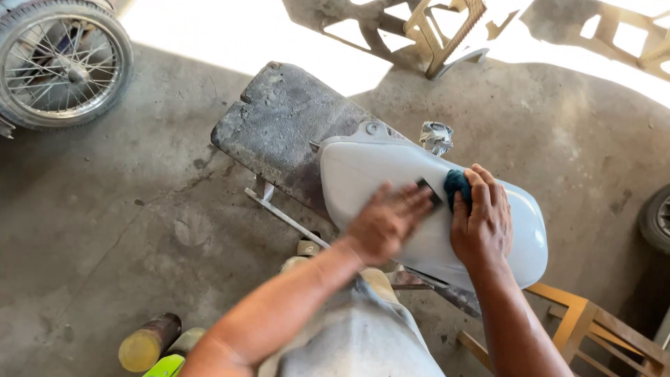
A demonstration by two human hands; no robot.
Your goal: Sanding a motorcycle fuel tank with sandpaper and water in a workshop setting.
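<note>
Presently mid-sanding: left hand (382, 225) presses a dark abrasive sheet (428, 191) flat on the grey fuel tank (363, 171), right hand (481, 220) clutches a blue cloth (457, 185); the next stroke likely calls for even pressure.

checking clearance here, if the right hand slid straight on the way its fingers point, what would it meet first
Probably the shiny filler cap just past the blue cloth that the right hand presses on the pale grey fuel tank; depth is unclear.
</note>
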